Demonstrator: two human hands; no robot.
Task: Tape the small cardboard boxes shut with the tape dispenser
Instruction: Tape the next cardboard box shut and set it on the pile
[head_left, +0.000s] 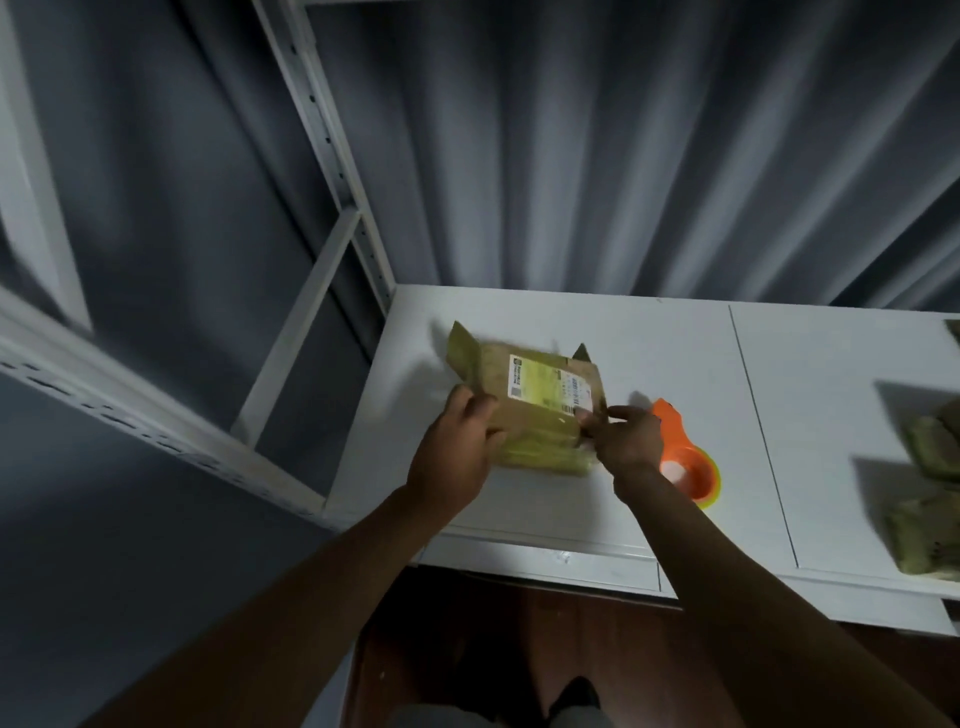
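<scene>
**On the white table, a box held with its flaps loose**

At the box's near right corner, the right hand (626, 439) pinches narrowly with fingertips, on the flap edge or a bit of tape; blur hides which. The left hand (453, 457) clasps the left side of the small cardboard box (540, 410), fingers curled over its top. The box lies flat on the table (675, 343), label up, with one flap standing at its left end and another poking up at the back. The orange tape dispenser (685, 462) lies just beside the right wrist, unheld.

Likely trouble: the upright flaps may spring open if the left hand eases. A wrist sweep could knock the dispenser. More boxes (930, 467) wait well apart at the right edge.
</scene>
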